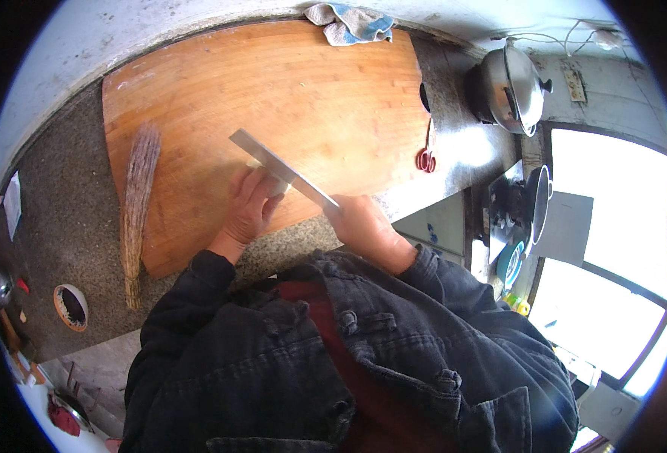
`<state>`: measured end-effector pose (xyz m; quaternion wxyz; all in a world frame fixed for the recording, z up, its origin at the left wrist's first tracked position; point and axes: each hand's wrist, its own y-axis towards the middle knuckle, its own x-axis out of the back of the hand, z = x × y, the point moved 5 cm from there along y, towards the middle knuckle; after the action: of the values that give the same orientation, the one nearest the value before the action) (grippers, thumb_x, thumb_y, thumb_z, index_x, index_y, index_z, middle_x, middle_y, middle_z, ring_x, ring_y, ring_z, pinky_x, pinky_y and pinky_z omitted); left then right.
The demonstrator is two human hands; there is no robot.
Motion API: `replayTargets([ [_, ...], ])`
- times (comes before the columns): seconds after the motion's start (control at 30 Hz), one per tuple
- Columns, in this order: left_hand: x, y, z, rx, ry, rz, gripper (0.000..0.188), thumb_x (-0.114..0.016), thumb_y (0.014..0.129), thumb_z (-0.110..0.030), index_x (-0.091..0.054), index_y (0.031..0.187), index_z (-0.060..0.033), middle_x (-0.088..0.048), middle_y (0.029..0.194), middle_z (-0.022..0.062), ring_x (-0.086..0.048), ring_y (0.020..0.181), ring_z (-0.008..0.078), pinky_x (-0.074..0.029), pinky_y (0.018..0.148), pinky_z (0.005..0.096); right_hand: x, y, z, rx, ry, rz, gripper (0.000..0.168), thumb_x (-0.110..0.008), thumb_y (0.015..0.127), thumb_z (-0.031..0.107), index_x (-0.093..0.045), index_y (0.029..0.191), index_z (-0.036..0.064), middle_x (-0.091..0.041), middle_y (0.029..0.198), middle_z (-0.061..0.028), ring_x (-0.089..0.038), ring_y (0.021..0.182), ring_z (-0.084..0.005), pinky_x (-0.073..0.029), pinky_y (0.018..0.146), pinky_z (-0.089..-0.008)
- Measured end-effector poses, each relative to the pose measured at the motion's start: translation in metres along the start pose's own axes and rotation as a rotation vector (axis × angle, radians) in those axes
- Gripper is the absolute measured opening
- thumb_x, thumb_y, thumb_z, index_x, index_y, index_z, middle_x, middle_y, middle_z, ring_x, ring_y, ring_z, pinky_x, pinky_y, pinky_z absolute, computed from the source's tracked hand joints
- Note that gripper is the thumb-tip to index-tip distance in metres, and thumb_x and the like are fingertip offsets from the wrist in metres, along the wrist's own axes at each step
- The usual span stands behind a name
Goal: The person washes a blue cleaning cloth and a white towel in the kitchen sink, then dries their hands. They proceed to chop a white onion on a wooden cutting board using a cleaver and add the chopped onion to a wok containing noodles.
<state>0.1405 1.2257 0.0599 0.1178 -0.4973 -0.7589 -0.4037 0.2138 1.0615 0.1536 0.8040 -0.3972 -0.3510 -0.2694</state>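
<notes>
My right hand (367,229) grips the handle of a broad-bladed kitchen knife (280,167), a cleaver by its shape. Its blade slants up and to the left over a wooden cutting board (214,90). Beneath the blade, a pale, whitish piece of food (278,186) lies on the board, too covered to name. My left hand (254,198) holds this piece with bent fingers, close against the blade's near side. Whether the edge has entered the food cannot be seen.
A straw whisk brush (138,209) lies across the board's left edge. Red-handled scissors (426,158) rest at its right edge, a cloth (350,25) at the back. A lidded metal pot (512,90) stands back right; a small bowl (71,307) sits on the stone counter (67,226).
</notes>
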Motion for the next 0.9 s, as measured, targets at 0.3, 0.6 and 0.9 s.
replayTargets([
  [0.3,0.000,-0.001,0.000,0.010,0.010,-0.007,0.032,-0.070,0.076,-0.015,-0.060,0.104,-0.0049,-0.050,0.117,0.0128,-0.042,0.111,0.0357,-0.037,0.094,0.0439,-0.014,0.021,0.002,-0.026,-0.075,0.051,0.021,-0.053,0.083,0.021,-0.063,0.077,0.003,-0.062,0.074,-0.0232,-0.061,0.072,-0.0414,-0.049,0.067,-0.0472],
  [0.6,-0.001,-0.001,-0.002,-0.081,0.064,-0.027,0.035,-0.070,0.076,-0.015,-0.053,0.106,-0.0087,-0.047,0.115,0.0105,-0.042,0.108,0.0345,-0.038,0.091,0.0441,-0.045,0.051,-0.011,0.051,-0.072,-0.012,0.025,-0.050,0.086,0.020,-0.064,0.079,0.001,-0.061,0.073,-0.0236,-0.060,0.068,-0.0404,-0.047,0.063,-0.0461],
  [0.9,-0.001,-0.005,-0.002,-0.036,0.058,-0.040,0.031,-0.073,0.073,-0.015,-0.056,0.098,-0.0091,-0.051,0.113,0.0097,-0.044,0.108,0.0343,-0.038,0.091,0.0431,0.009,-0.010,0.006,0.032,-0.023,-0.036,0.021,-0.055,0.083,0.022,-0.062,0.077,0.003,-0.060,0.068,-0.0226,-0.059,0.069,-0.0416,-0.047,0.065,-0.0485],
])
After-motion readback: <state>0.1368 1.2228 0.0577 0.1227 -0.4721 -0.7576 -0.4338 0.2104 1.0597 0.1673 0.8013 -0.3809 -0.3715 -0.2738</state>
